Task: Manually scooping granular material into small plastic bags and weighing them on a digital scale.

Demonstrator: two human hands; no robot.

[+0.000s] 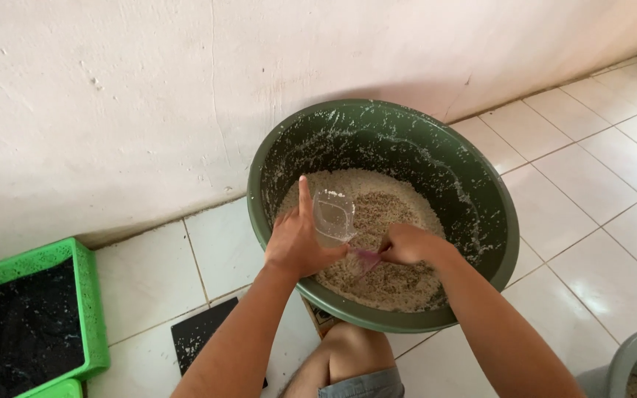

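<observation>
- A bent knee (352,350) and both forearms are cut off at the bottom edge.
- The small clear plastic cup (334,216) is gripped by the left hand (298,247), forefinger raised, at frame centre.
- The right hand (409,244) is clenched on a pinkish item, hard to identify.
- Pale grainy mash (385,243) is held in the round dark-green plastic basin (481,214), whose walls are speckled.

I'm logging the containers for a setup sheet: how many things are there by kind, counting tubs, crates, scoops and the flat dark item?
Round tubs: 2, the green tub with pale grainy mix and a grey tub at the right edge.
Green crates: 1, the crate lined in black.
Clear plastic scoops: 1, the scoop held between the left hand and right hand.
Flat black slabs: 1, the slab on the tiles.
Total: 5
</observation>
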